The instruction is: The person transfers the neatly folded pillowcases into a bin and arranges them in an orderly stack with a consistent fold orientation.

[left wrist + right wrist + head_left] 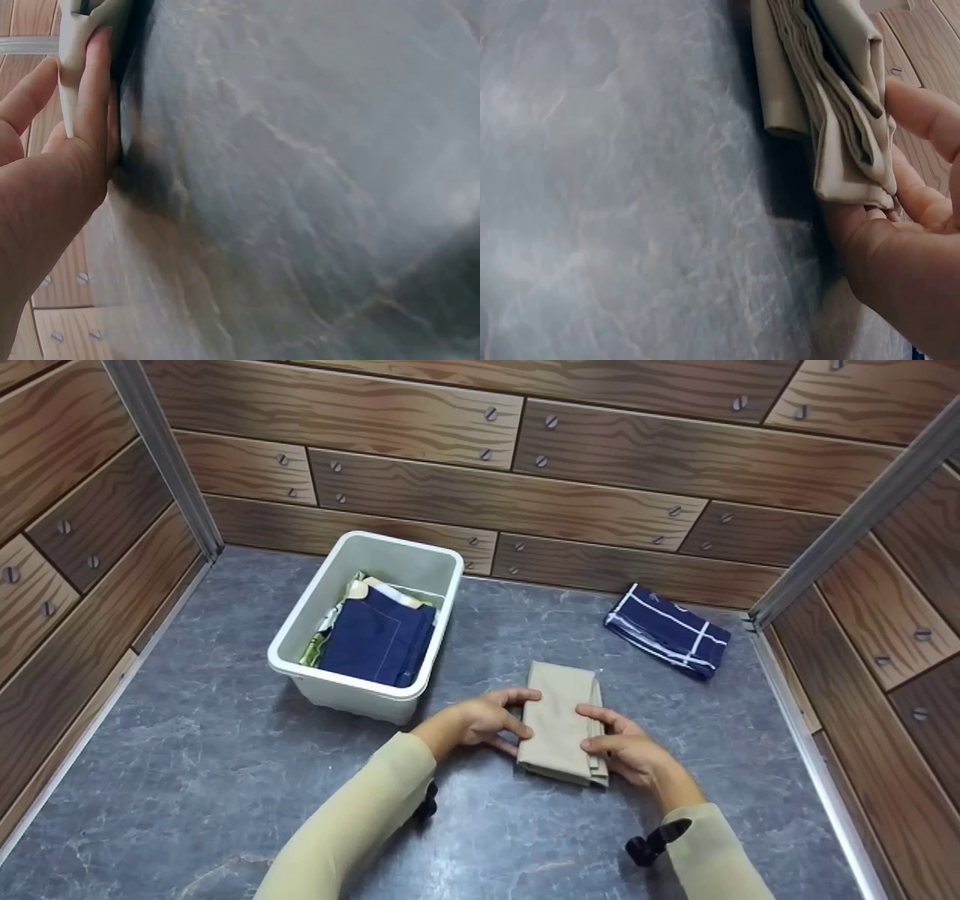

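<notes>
A folded beige cloth [559, 724] lies between my two hands in the head view. My left hand [487, 721] pinches its left edge, with the thumb and one finger on top and other fingers low at the side. From the right, my right hand [636, 751] grips the opposite edge, thumb and finger on the upper face. Stacked folds of the beige cloth [847, 112] show in the right wrist view, with fingertips partly hidden beneath them. The left wrist view shows the left hand's fingers [91, 97] against the cloth's end [75, 45].
A white plastic bin [360, 697] stands to the left, holding a folded navy cloth [375, 637] over a green patterned cloth [319, 645]. Near the right back corner lies a folded navy cloth with white lines [667, 630]. Wood-patterned walls [420, 480] border the grey marbled surface [187, 720].
</notes>
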Tool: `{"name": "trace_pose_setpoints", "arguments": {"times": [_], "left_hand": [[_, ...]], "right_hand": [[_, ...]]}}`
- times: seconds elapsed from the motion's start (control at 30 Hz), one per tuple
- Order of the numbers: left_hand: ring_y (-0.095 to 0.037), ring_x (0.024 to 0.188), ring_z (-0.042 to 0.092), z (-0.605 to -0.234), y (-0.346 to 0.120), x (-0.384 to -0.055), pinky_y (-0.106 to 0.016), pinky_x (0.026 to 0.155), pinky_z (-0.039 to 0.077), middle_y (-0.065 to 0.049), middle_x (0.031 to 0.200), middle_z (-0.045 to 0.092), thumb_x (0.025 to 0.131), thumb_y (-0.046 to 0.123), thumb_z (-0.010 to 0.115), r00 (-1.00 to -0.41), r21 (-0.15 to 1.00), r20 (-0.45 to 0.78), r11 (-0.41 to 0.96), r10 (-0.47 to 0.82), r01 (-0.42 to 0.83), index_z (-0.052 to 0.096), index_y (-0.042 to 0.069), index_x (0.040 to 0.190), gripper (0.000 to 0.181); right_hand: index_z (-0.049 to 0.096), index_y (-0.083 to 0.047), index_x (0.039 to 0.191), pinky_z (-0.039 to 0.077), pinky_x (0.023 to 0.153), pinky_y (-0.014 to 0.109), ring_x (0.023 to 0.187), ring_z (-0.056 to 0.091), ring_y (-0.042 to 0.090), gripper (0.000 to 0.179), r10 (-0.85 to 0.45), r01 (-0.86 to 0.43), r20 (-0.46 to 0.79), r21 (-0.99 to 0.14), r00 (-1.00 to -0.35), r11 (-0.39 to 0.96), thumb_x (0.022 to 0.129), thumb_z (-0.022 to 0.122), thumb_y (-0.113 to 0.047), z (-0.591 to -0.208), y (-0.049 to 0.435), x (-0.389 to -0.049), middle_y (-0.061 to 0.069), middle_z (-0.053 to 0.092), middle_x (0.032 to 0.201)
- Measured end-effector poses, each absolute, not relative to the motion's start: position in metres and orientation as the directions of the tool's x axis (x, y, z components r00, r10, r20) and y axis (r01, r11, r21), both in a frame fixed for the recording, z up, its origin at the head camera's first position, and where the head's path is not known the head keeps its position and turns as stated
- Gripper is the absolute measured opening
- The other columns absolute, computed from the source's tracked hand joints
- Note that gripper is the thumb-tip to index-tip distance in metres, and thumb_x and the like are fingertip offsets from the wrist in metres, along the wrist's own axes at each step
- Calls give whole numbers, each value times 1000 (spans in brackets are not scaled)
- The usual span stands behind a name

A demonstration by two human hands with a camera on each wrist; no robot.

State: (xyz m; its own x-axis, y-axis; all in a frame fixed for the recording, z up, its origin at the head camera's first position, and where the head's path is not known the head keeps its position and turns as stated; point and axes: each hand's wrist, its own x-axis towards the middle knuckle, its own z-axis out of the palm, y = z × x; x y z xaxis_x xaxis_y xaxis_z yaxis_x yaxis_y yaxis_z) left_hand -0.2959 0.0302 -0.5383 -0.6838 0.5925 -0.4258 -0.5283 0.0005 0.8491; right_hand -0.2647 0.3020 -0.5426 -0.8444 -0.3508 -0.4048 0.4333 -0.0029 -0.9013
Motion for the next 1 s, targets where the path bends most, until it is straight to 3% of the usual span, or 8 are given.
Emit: {"name": "trace_pose_setpoints", "arguments": {"times": [0.33, 0.73, 1.0], "left_hand": [[-30, 98, 67, -536, 35, -297, -47, 76, 61, -8, 152, 36, 80, -18, 69, -724, 877, -420, 41, 548, -478, 51, 16, 143, 74], [-28, 85, 69, -525, 31, -297, -36, 62, 61, -11, 149, 40, 80, -18, 69, -744, 895, -403, 59, 533, -442, 51, 15, 144, 74], [-27, 82, 70, -508, 26, -297, -41, 70, 62, -12, 151, 35, 80, -18, 69, -757, 908, -379, 59, 533, -414, 50, 16, 144, 75]], "right_hand": [[37, -1, 150, 57, 86, 31, 102, 63, 17, 76, -312, 418, -391, -908, -866, -20, 81, 68, 14, -545, 299, -266, 7, 52, 129], [32, 2, 152, 57, 86, 28, 106, 60, 16, 80, -332, 361, -339, -933, -880, -3, 80, 67, 14, -534, 295, -267, 13, 41, 141], [34, 2, 151, 56, 88, 27, 109, 58, 15, 80, -319, 342, -320, -940, -892, -13, 80, 66, 16, -518, 291, -271, 13, 39, 144]]}}
